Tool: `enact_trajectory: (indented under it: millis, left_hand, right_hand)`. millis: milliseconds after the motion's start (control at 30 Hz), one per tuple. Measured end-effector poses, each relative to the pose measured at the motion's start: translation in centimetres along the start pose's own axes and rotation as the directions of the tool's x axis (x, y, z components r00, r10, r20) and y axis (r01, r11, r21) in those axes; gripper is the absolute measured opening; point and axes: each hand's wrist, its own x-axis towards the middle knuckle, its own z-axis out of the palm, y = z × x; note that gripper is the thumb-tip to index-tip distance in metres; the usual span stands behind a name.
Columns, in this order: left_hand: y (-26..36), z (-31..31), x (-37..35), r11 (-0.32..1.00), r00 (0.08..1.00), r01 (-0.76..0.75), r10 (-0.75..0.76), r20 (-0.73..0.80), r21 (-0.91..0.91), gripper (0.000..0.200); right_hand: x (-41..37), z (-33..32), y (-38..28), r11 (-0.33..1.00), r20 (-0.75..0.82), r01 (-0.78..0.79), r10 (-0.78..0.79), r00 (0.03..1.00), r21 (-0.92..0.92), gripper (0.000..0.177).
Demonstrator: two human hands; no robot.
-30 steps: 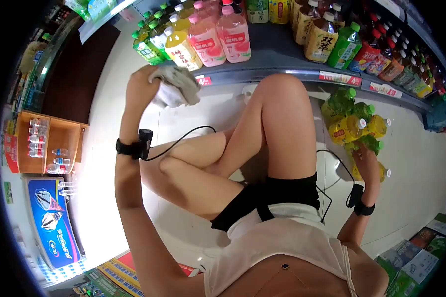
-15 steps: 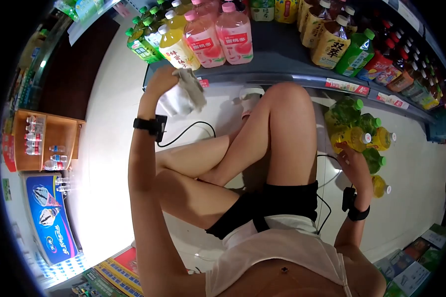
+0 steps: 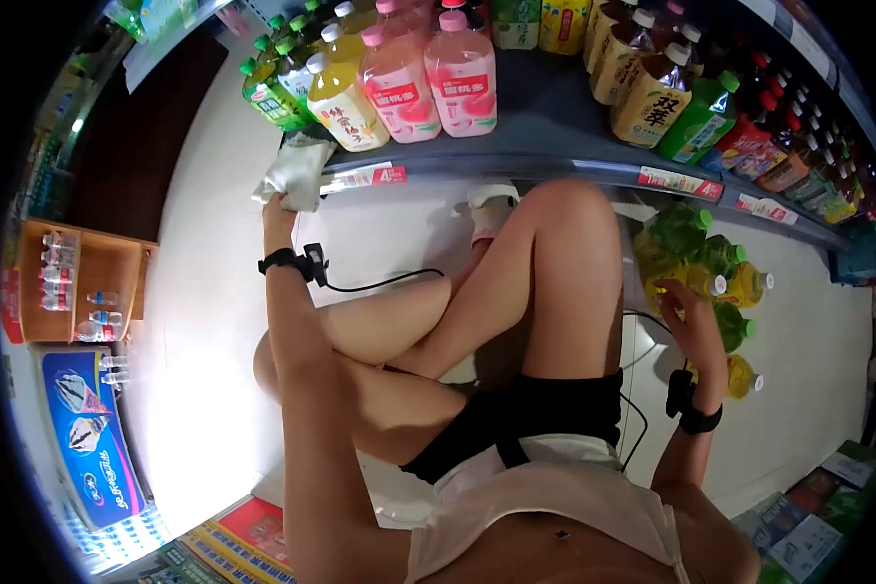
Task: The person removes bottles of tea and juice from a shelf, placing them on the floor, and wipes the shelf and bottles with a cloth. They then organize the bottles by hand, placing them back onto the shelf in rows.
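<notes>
My left hand (image 3: 278, 216) grips a whitish cloth (image 3: 300, 173) that lies against the left front corner of the dark shelf (image 3: 545, 112). Green-capped bottles (image 3: 269, 100), a yellow drink bottle (image 3: 346, 107) and pink peach drink bottles (image 3: 462, 83) stand on the shelf just behind the cloth. On the right, my right hand (image 3: 684, 310) hangs with its fingers apart beside several green and yellow bottles (image 3: 670, 243) on the floor. It holds nothing that I can see.
More bottles (image 3: 652, 97) fill the right of the shelf. Price labels (image 3: 679, 184) line its edge. Black cables (image 3: 384, 282) run by my bent legs. At the left stand a wooden rack (image 3: 117, 282) and a blue ice-cream sign (image 3: 92, 438).
My left hand has moved left and down with the cloth, which now drapes over the shelf's corner. The view has shifted slightly. My right hand has barely moved.
</notes>
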Motion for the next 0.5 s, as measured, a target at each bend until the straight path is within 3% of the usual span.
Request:
enact_trajectory:
  millis: [133,233,333,433,500]
  left_hand:
    - [0.6,-1.1,3.2,0.991,0.998,-0.045,0.05,0.033,-0.127,0.041]
    - [2.3,1.3,0.9,0.975,0.969,-0.22,0.218,0.115,0.009,0.043]
    - [4.6,3.5,-3.2,0.964,0.989,-0.021,0.058,-0.133,0.265,0.047]
    - [6.2,3.3,-3.3,0.792,0.82,-0.174,0.446,-0.359,0.586,0.05]
    - [9.7,3.1,-5.0,0.821,0.831,-0.312,0.48,-0.28,0.479,0.039]
  right_hand:
    - [0.8,0.3,-1.5,1.0,0.033,-0.014,0.015,0.999,-0.021,0.025]
    - [1.2,1.3,-2.0,0.998,0.022,0.027,-0.026,0.999,-0.049,0.027]
    - [1.7,2.1,-3.3,0.997,0.035,0.073,-0.072,0.997,-0.034,0.028]
    - [2.0,2.5,-4.5,0.999,0.046,0.038,-0.037,0.998,-0.01,0.027]
    - [2.1,3.0,-4.2,0.995,0.017,0.08,-0.079,0.997,-0.056,0.026]
